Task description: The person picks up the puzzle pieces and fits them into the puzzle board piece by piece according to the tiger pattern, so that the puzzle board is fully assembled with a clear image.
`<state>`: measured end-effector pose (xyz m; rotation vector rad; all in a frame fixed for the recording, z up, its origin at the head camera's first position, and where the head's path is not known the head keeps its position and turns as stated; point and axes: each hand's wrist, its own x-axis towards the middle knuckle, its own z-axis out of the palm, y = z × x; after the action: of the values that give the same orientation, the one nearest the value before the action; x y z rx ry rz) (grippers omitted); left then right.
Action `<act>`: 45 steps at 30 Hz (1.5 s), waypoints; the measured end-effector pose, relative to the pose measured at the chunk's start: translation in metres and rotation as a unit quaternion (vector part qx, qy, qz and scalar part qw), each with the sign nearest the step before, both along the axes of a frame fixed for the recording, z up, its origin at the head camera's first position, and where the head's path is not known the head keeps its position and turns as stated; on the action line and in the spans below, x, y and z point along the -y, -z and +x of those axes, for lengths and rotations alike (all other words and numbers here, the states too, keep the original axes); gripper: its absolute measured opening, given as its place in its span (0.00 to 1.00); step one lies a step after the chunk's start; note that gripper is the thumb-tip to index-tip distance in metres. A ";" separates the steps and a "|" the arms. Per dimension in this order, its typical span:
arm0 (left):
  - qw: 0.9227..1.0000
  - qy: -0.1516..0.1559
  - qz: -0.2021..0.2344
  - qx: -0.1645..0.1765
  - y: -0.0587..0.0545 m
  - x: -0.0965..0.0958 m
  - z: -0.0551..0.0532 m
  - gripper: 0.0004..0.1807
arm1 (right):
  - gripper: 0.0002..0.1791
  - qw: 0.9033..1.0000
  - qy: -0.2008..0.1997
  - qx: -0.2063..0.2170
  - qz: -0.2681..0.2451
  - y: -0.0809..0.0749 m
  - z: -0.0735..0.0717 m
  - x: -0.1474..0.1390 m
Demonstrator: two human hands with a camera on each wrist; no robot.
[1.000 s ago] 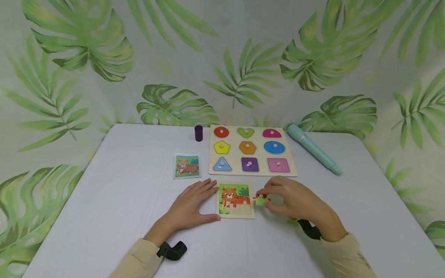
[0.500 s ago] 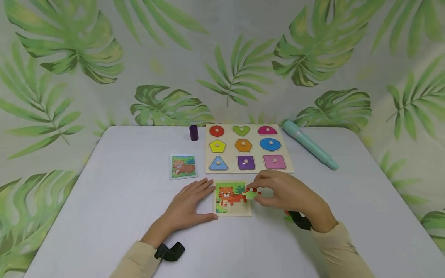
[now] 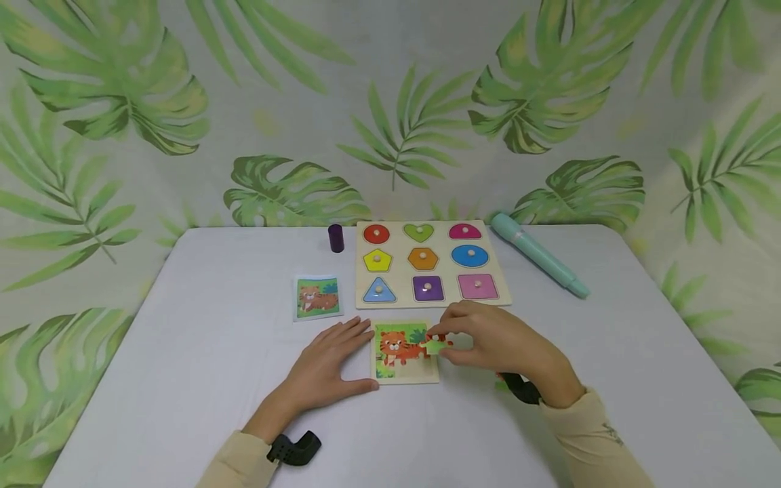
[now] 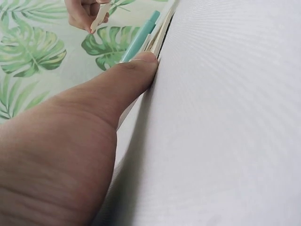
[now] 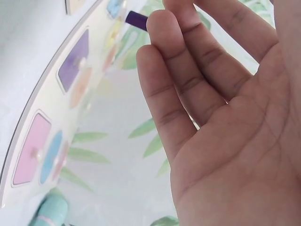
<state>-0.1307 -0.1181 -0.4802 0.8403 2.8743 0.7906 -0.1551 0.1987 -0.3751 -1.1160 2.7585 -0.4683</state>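
My right hand pinches a green and red jigsaw piece between thumb and fingers. The piece overlaps the right side of a small wooden tiger puzzle, whose lower part shows bare wood. In the left wrist view this piece appears edge-on, raised off the table. My left hand lies spread along the puzzle's left edge, its thumb at the lower left corner; in the left wrist view the thumb touches the board's edge. The right wrist view shows the palm and fingers, but the piece is hidden there.
Behind the puzzle lies a shape board with knobbed pieces. A tiger picture card is at its left, near a dark purple cylinder. A teal pen-like tube lies right. Something red and green shows under the right wrist.
My right hand has carried the piece leftward, from beside the puzzle to over its right side. The left hand has stayed against the puzzle's edge. The head view has shifted slightly.
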 end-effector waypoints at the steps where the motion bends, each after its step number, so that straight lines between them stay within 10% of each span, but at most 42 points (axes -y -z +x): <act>1: 1.000 0.000 0.000 0.000 0.000 0.000 0.000 0.50 | 0.17 1.000 -0.002 -0.002 -0.001 0.001 0.000 0.000; 45: 1.000 -0.002 0.001 0.013 -0.004 -0.002 0.003 0.49 | 0.18 0.997 -0.057 -0.047 0.003 0.032 0.009 0.028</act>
<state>-0.1274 -0.1160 -0.4761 0.8188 2.8536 0.8003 -0.1465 0.1710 -0.4073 -1.3180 2.7531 -0.4027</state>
